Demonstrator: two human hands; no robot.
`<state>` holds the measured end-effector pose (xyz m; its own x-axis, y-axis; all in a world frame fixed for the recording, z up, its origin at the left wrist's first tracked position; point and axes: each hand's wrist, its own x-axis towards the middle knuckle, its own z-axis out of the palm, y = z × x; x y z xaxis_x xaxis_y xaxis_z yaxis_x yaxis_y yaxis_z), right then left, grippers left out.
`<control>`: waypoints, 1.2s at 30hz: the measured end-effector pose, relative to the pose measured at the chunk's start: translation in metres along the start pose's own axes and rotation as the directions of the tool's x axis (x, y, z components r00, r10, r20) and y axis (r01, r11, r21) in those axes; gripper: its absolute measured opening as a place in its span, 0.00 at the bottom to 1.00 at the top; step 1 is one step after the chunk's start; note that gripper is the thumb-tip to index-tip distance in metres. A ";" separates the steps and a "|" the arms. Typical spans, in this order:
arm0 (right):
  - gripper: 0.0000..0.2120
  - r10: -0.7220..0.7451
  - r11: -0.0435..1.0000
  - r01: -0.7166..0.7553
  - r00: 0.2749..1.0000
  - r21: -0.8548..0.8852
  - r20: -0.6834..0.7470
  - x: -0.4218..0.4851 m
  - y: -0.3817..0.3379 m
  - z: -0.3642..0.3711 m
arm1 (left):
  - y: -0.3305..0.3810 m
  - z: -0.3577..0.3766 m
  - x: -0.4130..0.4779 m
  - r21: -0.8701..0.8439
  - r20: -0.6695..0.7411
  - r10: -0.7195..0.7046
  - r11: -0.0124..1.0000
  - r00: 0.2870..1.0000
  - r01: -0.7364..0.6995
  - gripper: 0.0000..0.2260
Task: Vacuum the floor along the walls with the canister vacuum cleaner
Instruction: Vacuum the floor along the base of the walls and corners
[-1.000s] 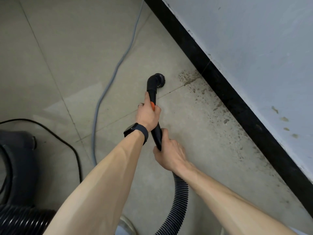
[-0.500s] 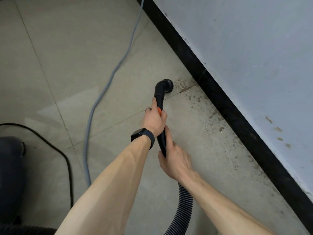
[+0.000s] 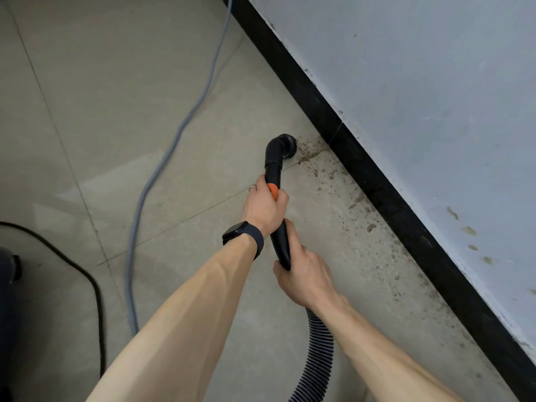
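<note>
Vacuuming beside the black baseboard [image 3: 377, 187], left hand [image 3: 265, 208] and right hand [image 3: 304, 274] both wrapped round the black plastic vacuum wand [image 3: 280, 240]; next, probably nudge the brush [image 3: 285, 146] beyond the left hand into grime [image 3: 327, 175].

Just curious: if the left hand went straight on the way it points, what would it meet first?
Probably the bent brush nozzle at the tip of the wand, which the left hand grips and points along. Past that comes the black baseboard, though depth is unclear.
</note>
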<state>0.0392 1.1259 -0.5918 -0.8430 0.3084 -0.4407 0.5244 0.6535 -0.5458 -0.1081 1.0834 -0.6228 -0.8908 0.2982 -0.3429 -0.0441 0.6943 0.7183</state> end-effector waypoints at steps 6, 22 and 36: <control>0.41 0.015 1.000 -0.014 1.000 0.012 -0.008 0.009 0.012 -0.012 | 0.011 0.012 0.009 -0.020 0.021 -0.008 1.000 1.000 0.008 0.13; 0.40 0.056 0.998 -0.055 0.998 0.044 -0.040 0.027 0.034 -0.039 | 0.044 0.041 0.031 -0.079 0.060 0.034 0.996 0.998 -0.029 0.10; 0.27 0.109 0.994 -0.109 0.994 -0.014 0.007 0.016 0.009 -0.027 | 0.021 0.012 0.021 -0.079 0.103 0.012 0.997 0.995 -0.004 0.11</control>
<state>0.0268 1.1549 -0.5847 -0.7801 0.3731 -0.5023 0.6113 0.6254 -0.4849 -0.1229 1.1118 -0.6223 -0.8397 0.3729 -0.3947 -0.0762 0.6389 0.7655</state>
